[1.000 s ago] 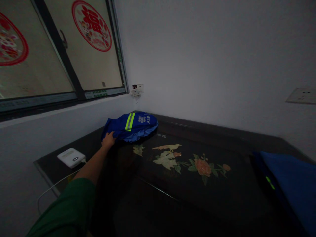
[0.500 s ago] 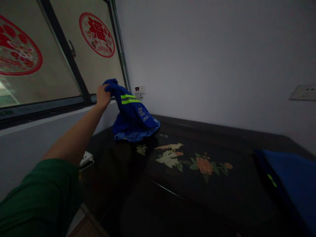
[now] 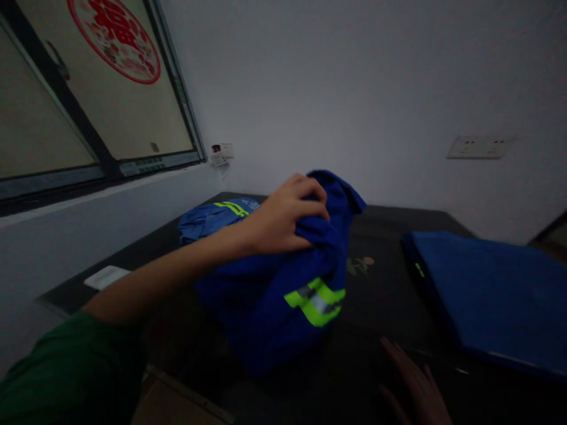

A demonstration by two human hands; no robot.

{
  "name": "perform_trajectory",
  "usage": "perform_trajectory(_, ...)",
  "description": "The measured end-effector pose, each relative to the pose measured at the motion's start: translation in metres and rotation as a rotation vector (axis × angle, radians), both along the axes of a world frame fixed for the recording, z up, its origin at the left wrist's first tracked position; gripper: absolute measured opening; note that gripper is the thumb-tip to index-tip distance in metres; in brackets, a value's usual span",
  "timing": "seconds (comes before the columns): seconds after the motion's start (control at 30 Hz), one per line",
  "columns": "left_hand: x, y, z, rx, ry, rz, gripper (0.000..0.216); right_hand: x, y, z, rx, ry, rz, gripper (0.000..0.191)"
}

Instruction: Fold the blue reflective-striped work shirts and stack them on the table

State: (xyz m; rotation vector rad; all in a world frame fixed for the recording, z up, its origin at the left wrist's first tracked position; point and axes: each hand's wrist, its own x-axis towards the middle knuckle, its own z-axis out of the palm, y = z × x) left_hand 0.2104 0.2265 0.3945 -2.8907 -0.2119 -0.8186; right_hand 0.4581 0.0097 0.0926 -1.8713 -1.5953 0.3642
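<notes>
My left hand point(image 3: 283, 215) is closed around a bunched fold of a blue work garment point(image 3: 274, 295) with yellow-green reflective stripes, holding it above the middle of a dark lacquered table point(image 3: 381, 295). The cloth hangs down from my fist to the tabletop, and part of it trails back toward the far left corner. My right hand point(image 3: 416, 386) comes in low at the bottom edge, fingers stretched out flat just over the table, holding nothing.
A folded blue cloth point(image 3: 487, 289) lies on the right side of the table. A white flat device point(image 3: 106, 276) sits at the left edge. White walls with sockets point(image 3: 476, 147) and a window with a red paper decoration point(image 3: 117, 38) close in the corner.
My left hand has pulled the blue garment from the far corner toward me, to the table's middle. My right hand has come into view at the bottom. The camera has turned right.
</notes>
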Motion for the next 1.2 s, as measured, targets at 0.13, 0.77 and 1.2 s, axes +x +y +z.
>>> perform_trajectory(0.13,0.059,-0.040,-0.086,-0.269,0.242,-0.286,0.041,-0.010,-0.013,0.035,0.112,0.473,-0.308,0.065)
perform_trajectory(0.77,0.018,0.047,-0.220,-0.603,0.572,0.171,0.042,-0.052,-0.045,0.058,0.012,0.456,-0.192,0.085)
perform_trajectory(1.2,-0.053,0.069,-0.116,-0.582,-0.183,0.547,0.041,0.058,0.032,0.090,0.151,0.127,-0.256,0.028)
